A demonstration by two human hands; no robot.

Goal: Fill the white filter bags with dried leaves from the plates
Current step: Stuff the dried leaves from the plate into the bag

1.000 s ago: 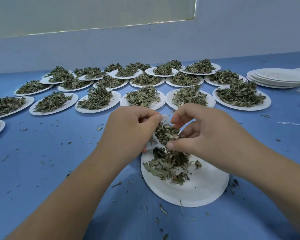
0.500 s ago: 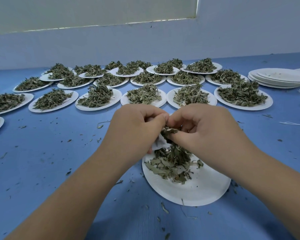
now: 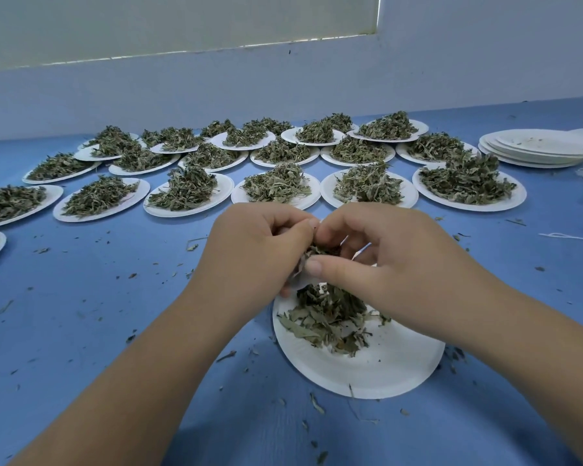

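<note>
A white paper plate lies right in front of me with a small heap of dried leaves on its far half. Above that heap my left hand grips a white filter bag, of which only a small crumpled corner shows. My right hand is curled against the bag's mouth, fingers and thumb pinching a tuft of dried leaves there. Both hands touch each other, and the bag's opening is hidden between them.
Several white plates heaped with dried leaves fill the far half of the blue table. A stack of bare plates stands at the far right, with a white string nearer. Leaf crumbs are scattered around.
My right hand has closed in against my left hand, carrying its tuft of leaves to the bag's mouth. The gap between the hands has gone.
</note>
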